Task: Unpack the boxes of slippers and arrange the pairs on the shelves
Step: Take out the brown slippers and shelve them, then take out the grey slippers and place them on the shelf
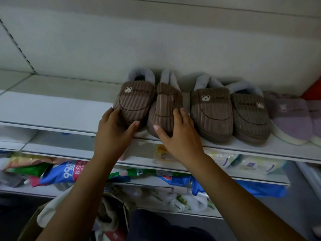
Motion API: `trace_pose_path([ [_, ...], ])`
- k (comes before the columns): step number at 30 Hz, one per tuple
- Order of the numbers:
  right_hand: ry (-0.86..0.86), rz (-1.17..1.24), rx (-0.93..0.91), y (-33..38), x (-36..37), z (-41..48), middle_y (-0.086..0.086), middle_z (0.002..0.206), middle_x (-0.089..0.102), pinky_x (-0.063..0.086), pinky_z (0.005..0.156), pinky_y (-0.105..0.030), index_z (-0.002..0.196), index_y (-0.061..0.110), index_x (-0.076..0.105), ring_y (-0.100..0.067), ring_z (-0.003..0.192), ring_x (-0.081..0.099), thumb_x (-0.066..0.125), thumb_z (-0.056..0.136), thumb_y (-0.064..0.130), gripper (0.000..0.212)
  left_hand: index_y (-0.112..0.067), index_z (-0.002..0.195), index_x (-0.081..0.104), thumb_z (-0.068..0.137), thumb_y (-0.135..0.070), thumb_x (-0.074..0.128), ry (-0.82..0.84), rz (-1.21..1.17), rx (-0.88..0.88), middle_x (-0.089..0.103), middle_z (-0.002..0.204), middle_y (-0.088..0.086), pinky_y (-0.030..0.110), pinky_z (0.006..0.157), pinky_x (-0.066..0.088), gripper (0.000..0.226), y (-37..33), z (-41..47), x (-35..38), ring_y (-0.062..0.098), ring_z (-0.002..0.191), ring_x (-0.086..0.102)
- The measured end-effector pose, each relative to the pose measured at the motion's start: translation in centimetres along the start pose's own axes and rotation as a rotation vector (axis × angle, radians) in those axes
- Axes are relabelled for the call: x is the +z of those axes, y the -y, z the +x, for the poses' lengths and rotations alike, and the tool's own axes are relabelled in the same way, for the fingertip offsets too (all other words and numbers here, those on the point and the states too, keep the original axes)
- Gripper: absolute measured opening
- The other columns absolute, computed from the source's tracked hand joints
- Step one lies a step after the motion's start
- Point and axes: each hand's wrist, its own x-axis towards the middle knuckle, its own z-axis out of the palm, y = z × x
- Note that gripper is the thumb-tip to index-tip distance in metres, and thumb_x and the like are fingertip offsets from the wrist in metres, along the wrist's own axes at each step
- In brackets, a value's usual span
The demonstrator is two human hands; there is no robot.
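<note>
Shelf edge: the white top shelf (57, 108) ends in a front lip that runs from lower left to right; the toes of the brown slippers sit right at that lip
Open room: the left stretch of this shelf lies bare, from the left slipper out to the slotted upright (16, 41); the back panel above is plain
Left hand (113, 132): spread wide over the toe of the left brown slipper (134, 101), fingers on its outer side, thumb across the front; a loose cupping hold, not closed
Right hand (177, 131): spread over the toe of the right brown slipper (165, 108), thumb on the front, fingers along its outer side; likewise cupped, not clenched
Held pair: both stand on the shelf, toes toward the person, touching side by side; the right one leans tilted against its mate
Second pair (229, 113): grey-brown corduroy, just beside the held pair to the right, a narrow gap between
Purple slippers (291, 117): fluffy, at the far right, touching the second pair
Writing: a bear face and "COOKIE" on the left slipper; the same mark shows in part on the others
Lower shelves: packed bags; a blue packet (66, 173) shows "99.9" upside down beside Korean letters too blurred to read
Bottom left: a cardboard box (30, 225), its contents unclear
</note>
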Motion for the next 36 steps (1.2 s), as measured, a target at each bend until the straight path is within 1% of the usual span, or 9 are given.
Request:
trace_pose_path([
  [3, 0.017, 0.018, -0.083, -1.0, -1.2, -2.0, -0.003, 0.168, 0.006, 0.020, 0.122, -0.040, 0.160, 0.021, 0.013, -0.023, 0.154, 0.009, 0.048, 0.093, 0.065, 0.087, -0.012, 0.143, 0.052, 0.087, -0.044, 0.074, -0.038, 0.023, 0.070, 0.046, 0.153, 0.013, 0.040, 0.111, 0.037, 0.067, -0.8, -2.4, -0.2, 0.030, 0.140, 0.042],
  [8, 0.033, -0.076, -0.219, -3.3, -2.9, -7.5, -0.002, 0.167, 0.014, 0.020, 0.120, -0.033, 0.159, 0.020, 0.023, -0.020, 0.152, 0.014, 0.054, 0.097, 0.053, 0.077, -0.009, 0.137, 0.059, 0.088, -0.040, 0.073, -0.069, 0.105, 0.234, 0.050, 0.148, 0.019, 0.050, 0.110, 0.042, 0.060, -2.3, -7.8, -0.4, 0.037, 0.137, 0.045],
  [13, 0.089, -0.113, -0.250, -6.5, -3.8, -15.4, 0.000, 0.167, 0.016, 0.022, 0.121, -0.034, 0.157, 0.019, 0.027, -0.018, 0.153, 0.012, 0.055, 0.097, 0.052, 0.075, -0.014, 0.139, 0.058, 0.089, -0.047, 0.064, 0.067, 0.132, 0.302, 0.048, 0.151, 0.015, 0.050, 0.116, 0.035, 0.060, -3.0, -15.5, -0.3, 0.036, 0.142, 0.041],
  [16, 0.186, -0.115, -0.226, -7.7, -3.7, -20.1, 0.002, 0.168, 0.011, 0.015, 0.120, -0.029, 0.158, 0.022, 0.025, -0.015, 0.153, 0.006, 0.053, 0.098, 0.051, 0.073, -0.014, 0.136, 0.062, 0.088, -0.056, 0.054, 0.156, 0.185, 0.243, 0.050, 0.150, 0.015, 0.055, 0.113, 0.039, 0.064, -2.4, -20.4, 0.0, 0.038, 0.141, 0.043],
  [20, 0.351, -0.094, -0.188, -8.1, -2.0, -25.5, 0.004, 0.169, 0.002, 0.009, 0.121, -0.028, 0.159, 0.024, 0.019, -0.016, 0.154, 0.001, 0.051, 0.099, 0.049, 0.073, -0.013, 0.134, 0.064, 0.085, -0.056, 0.052, 0.194, 0.261, 0.156, 0.054, 0.146, 0.018, 0.057, 0.112, 0.039, 0.066, -0.3, -27.4, -1.0, 0.041, 0.136, 0.048],
  [22, 0.405, -0.058, -0.203, -7.8, -0.3, -27.9, 0.002, 0.169, 0.002, 0.012, 0.121, -0.029, 0.159, 0.023, 0.021, -0.017, 0.154, 0.002, 0.052, 0.099, 0.047, 0.072, -0.013, 0.135, 0.062, 0.082, -0.053, 0.054, 0.222, 0.307, 0.070, 0.055, 0.145, 0.018, 0.055, 0.112, 0.040, 0.067, 0.9, -30.5, -2.7, 0.039, 0.136, 0.048],
  [25, 0.509, -0.034, -0.240, -6.5, 2.5, -30.7, 0.002, 0.168, 0.004, 0.014, 0.122, -0.032, 0.158, 0.022, 0.022, -0.018, 0.154, 0.005, 0.054, 0.098, 0.048, 0.073, -0.009, 0.132, 0.063, 0.082, -0.046, 0.057, 0.224, 0.403, -0.017, 0.059, 0.137, 0.021, 0.052, 0.106, 0.044, 0.062, 3.2, -35.0, -5.8, 0.042, 0.126, 0.054],
  [29, 0.579, 0.009, -0.319, -4.0, 5.7, -32.8, 0.000, 0.168, 0.010, 0.016, 0.121, -0.032, 0.158, 0.023, 0.024, -0.019, 0.153, 0.010, 0.058, 0.096, 0.047, 0.075, -0.014, 0.142, 0.057, 0.092, -0.042, 0.068, 0.193, 0.516, -0.187, 0.050, 0.150, 0.014, 0.057, 0.117, 0.030, 0.058, 6.4, -39.8, -10.1, 0.035, 0.143, 0.040],
  [36, 0.684, 0.048, -0.279, -1.5, 10.7, -33.7, -0.001, 0.162, 0.025, 0.025, 0.120, -0.035, 0.154, 0.021, 0.032, -0.020, 0.149, 0.021, 0.059, 0.095, 0.047, 0.069, -0.021, 0.145, 0.052, 0.093, -0.039, 0.067, 0.176, 0.534, -0.319, 0.050, 0.150, 0.008, 0.058, 0.116, 0.033, 0.058, 11.6, -42.4, -14.4, 0.031, 0.143, 0.039],
])
